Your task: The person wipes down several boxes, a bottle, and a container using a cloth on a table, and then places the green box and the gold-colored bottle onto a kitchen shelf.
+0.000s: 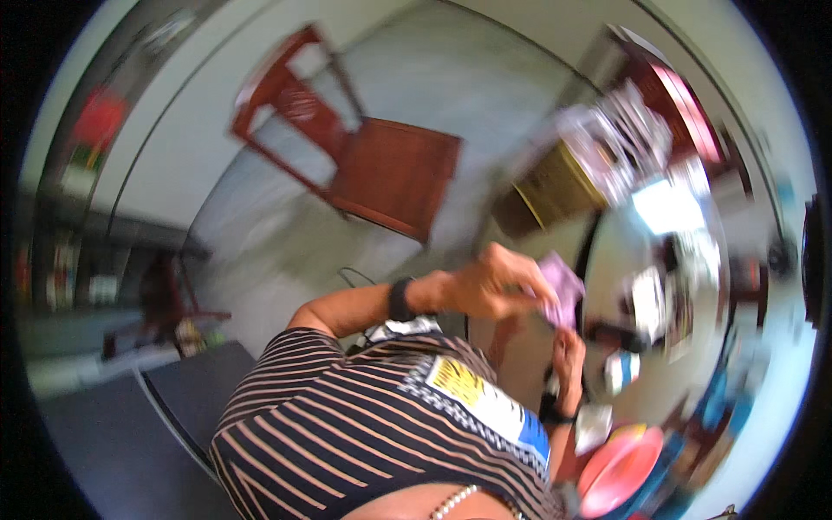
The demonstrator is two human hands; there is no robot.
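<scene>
My left hand (504, 279), with a dark band at the wrist, pinches a small pink-purple cloth or soft piece (560, 286) at its left side. Just below it, my right hand (569, 357), also with a dark wristband, has its fingers closed at the lower end of the same piece. The piece hangs crumpled between the two hands, in front of my striped shirt (338, 422). Its exact kind cannot be told through the blur.
A brown wooden chair (396, 175) stands on the grey floor ahead. Right of it is a cardboard box (559, 188) with plastic-wrapped things. A table (624, 260) bears papers. Pink plastic basins (621, 471) lie at the lower right. A dark flat surface (130, 416) is at the left.
</scene>
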